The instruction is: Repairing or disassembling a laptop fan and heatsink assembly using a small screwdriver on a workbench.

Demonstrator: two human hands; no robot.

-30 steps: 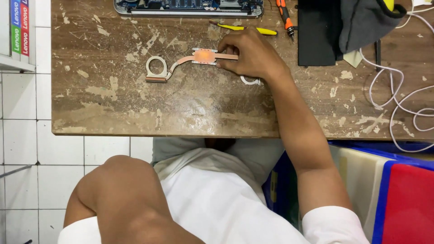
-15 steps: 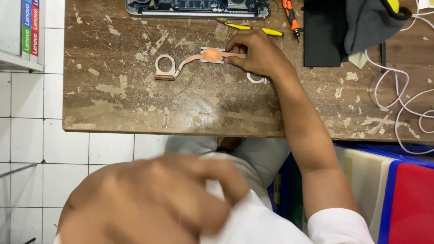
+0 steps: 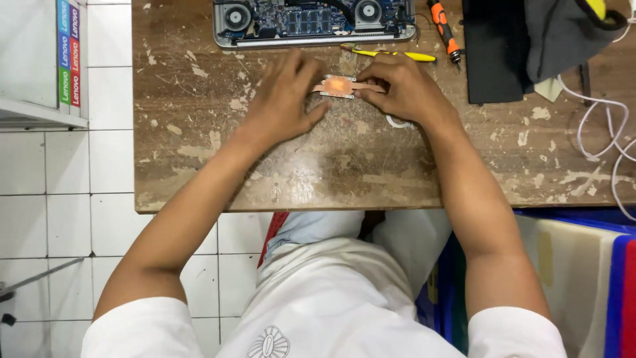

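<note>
A copper heat pipe point(image 3: 339, 87) with a square orange plate lies on the worn wooden table point(image 3: 318, 172), just below an opened laptop base point(image 3: 315, 20) that shows two fans and a circuit board. My left hand point(image 3: 286, 99) rests over the pipe's left part, fingers spread and touching it. My right hand point(image 3: 404, 89) pinches the pipe's right end against the table. The pipe's ring-shaped left end is hidden under my left hand.
A yellow tool point(image 3: 391, 54) and an orange-handled screwdriver point(image 3: 445, 32) lie beside the laptop. A black flat case point(image 3: 493, 53) with a grey cloth point(image 3: 563, 33) sits at the right. White cables point(image 3: 603, 139) coil near the right edge. Coloured boxes point(image 3: 69, 53) stand on a left shelf.
My left hand has come up from my lap onto the table and landed on the pipe's left end. The right hand has stayed on the pipe's right end.
</note>
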